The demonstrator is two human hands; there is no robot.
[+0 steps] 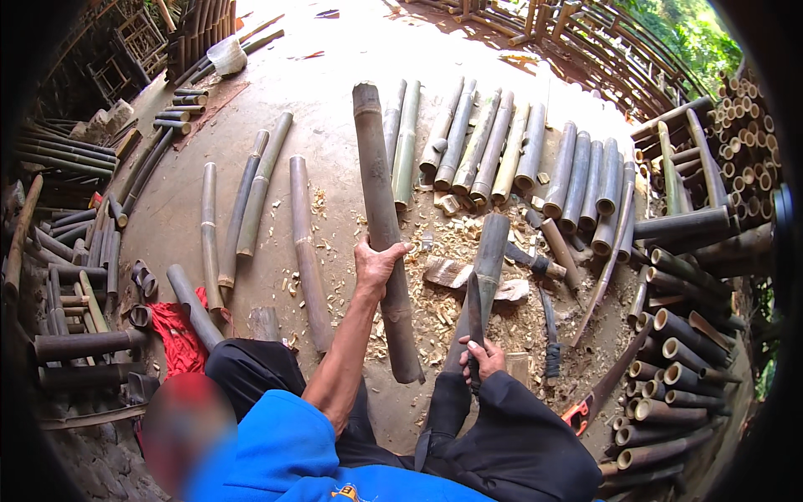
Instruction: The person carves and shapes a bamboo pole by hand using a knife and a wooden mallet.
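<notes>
My left hand (378, 266) is wrapped around a thick brown bamboo pole (374, 159), held at a slight tilt in front of me. Its lower end hangs between my legs. In my right hand (485, 360) is a knife (474, 305) with a dark blade pointing up and away. Behind the blade, another bamboo piece (495, 243) slants down toward my right leg. A pale split piece of wood (447, 272) lies among the shavings beyond my hands. Near my right hand rests a second knife (549, 339) with a dark wrapped handle.
Rows of cut bamboo (485, 138) lie ahead, with more lengths (268, 184) to the left. Bamboo stacks (677, 385) line the right side. A saw (577, 414) with an orange handle lies at right, a red cloth (176, 335) at left. Shavings (443, 314) cover the floor between.
</notes>
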